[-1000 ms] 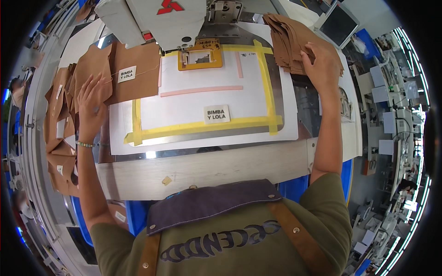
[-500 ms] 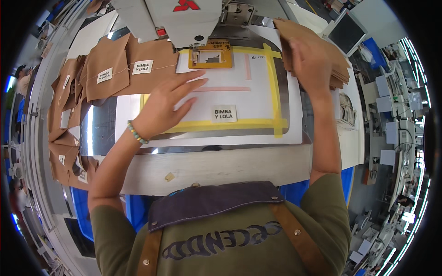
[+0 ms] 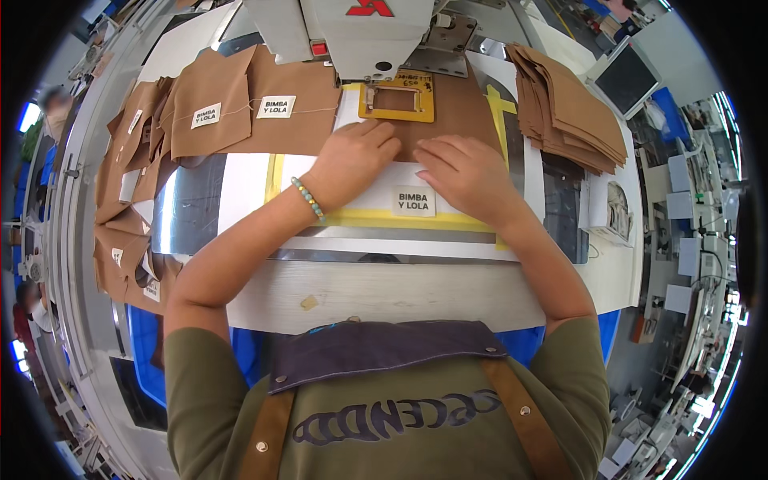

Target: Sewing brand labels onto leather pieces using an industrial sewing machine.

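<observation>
A brown fabric panel point(image 3: 466, 94) lies on the white taped board, partly under the yellow clamp frame point(image 3: 422, 111) of a sewing machine point(image 3: 336, 24). At the panel's near edge, my left hand point(image 3: 352, 164) is closed with bent fingers, a beaded bracelet at its wrist. My right hand point(image 3: 466, 178) grips the same edge further right, fingers together over it and thumb underneath. The fingertips of the left hand are partly hidden. Just below and between the hands, a white printed label point(image 3: 414, 202) rests on the board.
Left of the frame lie joined brown panels with labels point(image 3: 276, 107), linked by thread and hanging over the table's left side. A stack of brown panels point(image 3: 570, 108) sits at right. Beyond it stands a monitor point(image 3: 626, 78). Blue bins point(image 3: 148, 360) show below the table edge.
My right hand has come from the stack at right to the board, bringing a brown panel under the yellow frame. The left hand's spread fingers have closed at the panel's edge.
</observation>
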Available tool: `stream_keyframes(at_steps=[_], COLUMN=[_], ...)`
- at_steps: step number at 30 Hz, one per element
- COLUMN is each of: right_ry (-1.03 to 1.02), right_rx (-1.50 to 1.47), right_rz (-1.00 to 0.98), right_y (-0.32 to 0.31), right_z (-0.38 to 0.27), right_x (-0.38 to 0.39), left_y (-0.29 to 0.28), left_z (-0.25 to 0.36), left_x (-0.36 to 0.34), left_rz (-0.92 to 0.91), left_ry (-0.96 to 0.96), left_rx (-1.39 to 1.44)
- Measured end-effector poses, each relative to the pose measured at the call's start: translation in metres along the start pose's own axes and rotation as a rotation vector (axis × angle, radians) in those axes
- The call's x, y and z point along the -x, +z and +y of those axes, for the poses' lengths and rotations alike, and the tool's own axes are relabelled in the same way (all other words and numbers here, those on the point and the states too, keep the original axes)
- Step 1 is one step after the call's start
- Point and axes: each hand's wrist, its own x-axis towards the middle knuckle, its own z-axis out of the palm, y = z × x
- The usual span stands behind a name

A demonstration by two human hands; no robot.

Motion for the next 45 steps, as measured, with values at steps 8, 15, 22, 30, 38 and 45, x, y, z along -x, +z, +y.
stream_keyframes(at_steps=[8, 15, 22, 30, 38, 45], right_ry=[0.288, 0.349, 0.407, 0.389, 0.359, 0.351], right_rx=[0.035, -0.031, -0.066, -0.040, -0.047, -0.055], right_rz=[-0.286, -0.375, -0.313, -0.439, -0.451, -0.430], right_y=[-0.010, -0.010, -0.019, -0.022, -0.019, -0.018], right_z=[0.020, 0.015, 0.018, 0.013, 0.011, 0.010], right_x=[0.029, 0.037, 0.053, 0.051, 0.047, 0.048], left_y=[-0.039, -0.057, -0.059, -0.057, -0.058, -0.060], left_z=[-0.052, -0.014, -0.013, -0.011, -0.008, -0.010], left_x=[0.042, 0.070, 0.077, 0.077, 0.079, 0.079], left_rz=[-0.096, -0.252, -0.253, -0.205, -0.190, -0.236], left_ry=[-0.034, -0.221, -0.302, -0.353, -0.374, -0.333], left_rx=[-0.219, -0.070, 0.000, 0.100, 0.030, 0.070])
